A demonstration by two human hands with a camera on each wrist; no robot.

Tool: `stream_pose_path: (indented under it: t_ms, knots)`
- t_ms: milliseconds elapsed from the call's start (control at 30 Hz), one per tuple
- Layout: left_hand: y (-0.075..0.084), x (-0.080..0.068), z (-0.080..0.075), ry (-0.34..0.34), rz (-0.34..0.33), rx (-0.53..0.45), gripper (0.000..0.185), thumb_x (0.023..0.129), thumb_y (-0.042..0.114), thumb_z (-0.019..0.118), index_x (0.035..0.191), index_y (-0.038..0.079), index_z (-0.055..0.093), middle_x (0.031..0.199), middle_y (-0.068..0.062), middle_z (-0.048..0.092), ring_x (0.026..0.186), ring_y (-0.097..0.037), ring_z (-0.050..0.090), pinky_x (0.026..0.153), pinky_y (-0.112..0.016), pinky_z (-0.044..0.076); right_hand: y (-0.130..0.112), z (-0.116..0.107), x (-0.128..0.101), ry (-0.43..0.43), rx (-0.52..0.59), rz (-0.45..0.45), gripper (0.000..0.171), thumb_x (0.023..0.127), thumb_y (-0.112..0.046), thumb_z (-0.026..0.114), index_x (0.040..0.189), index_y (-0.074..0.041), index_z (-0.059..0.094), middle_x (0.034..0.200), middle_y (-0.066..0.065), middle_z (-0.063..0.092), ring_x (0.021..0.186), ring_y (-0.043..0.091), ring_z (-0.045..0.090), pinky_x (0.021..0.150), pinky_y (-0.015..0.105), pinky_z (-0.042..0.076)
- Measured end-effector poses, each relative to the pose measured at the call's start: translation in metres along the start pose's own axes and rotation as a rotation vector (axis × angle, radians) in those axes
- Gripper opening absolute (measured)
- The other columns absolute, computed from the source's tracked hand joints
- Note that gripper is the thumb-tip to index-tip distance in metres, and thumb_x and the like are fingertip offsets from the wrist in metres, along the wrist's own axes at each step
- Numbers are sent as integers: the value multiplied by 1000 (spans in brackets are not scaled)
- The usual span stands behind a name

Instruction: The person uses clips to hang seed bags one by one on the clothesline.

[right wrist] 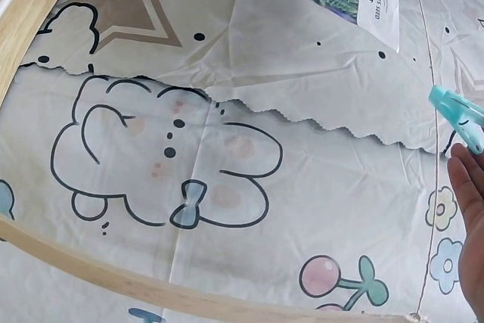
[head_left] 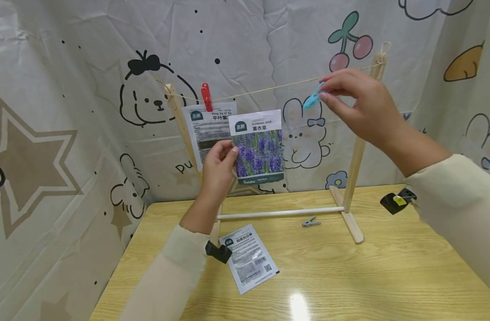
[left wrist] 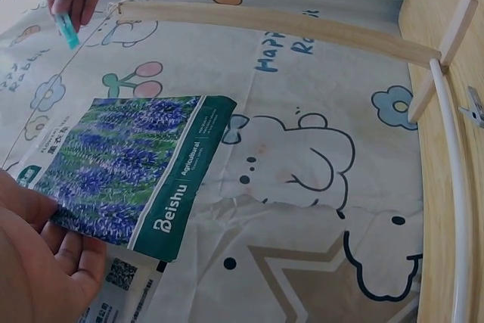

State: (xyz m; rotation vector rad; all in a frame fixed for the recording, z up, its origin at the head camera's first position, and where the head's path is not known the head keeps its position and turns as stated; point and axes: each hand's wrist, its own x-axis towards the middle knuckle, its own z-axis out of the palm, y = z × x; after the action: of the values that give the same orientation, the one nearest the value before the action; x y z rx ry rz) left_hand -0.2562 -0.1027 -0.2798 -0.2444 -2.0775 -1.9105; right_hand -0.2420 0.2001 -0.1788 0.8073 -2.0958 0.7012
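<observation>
Counting three seed packets — three clothespins, one blue.

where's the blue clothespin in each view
head: blue clothespin upper right of centre, pinched by the right hand at the string.
left wrist: top left corner, under the fingers.
right wrist: right edge, by the string.
shared landmark: the lavender seed packet.

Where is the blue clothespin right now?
In the head view, the blue clothespin is pinched by the right hand at the string, right of the lavender seed packet.
</observation>
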Motion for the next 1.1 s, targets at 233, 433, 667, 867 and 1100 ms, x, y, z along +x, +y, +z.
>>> stream_pose_path:
  t_ms: [233, 433, 667, 867, 1100]
  knots:
    - [-1, 3, -2, 5, -5, 12, 28, 104, 14, 56, 129, 2, 59, 115, -10, 63, 99, -13, 57, 86, -26, 49, -8, 4, 12, 6, 25, -28, 17, 99, -10, 65, 112, -1, 72, 124, 8, 65, 107, -10, 52, 100, 9, 46]
    - [-1, 4, -1, 8, -4, 4, 27, 104, 14, 56, 128, 2, 59, 115, -10, 63, 99, -13, 58, 87, -29, 50, -13, 6, 21, 13, 20, -1, 19, 100, -13, 63, 113, -1, 71, 123, 8, 63, 104, 2, 56, 102, 11, 46]
    - [1, 6, 0, 6, 2, 12, 28, 104, 17, 57, 128, 3, 59, 115, -9, 64, 97, -12, 58, 86, -30, 50, -16, 9, 31, 14, 12, 28, 24, 102, -18, 61, 117, -2, 70, 123, 8, 63, 109, 12, 58, 101, 12, 46]
    - [3, 8, -1, 5, 7, 4, 28, 104, 16, 56, 129, 3, 58, 119, -11, 64, 96, -11, 57, 85, -28, 49, -16, 16, 40, 6, 16, 9, 26, 104, -20, 58, 123, -4, 66, 121, 9, 63, 109, 17, 58, 100, 12, 45]
    - [5, 9, 0, 2, -4, -17, 27, 105, 14, 56, 129, 3, 59, 121, -12, 64, 99, -12, 58, 84, -25, 49, -19, 18, 52, -2, -20, -35, 26, 105, -19, 54, 122, -3, 67, 121, 11, 62, 109, 21, 59, 101, 22, 49]
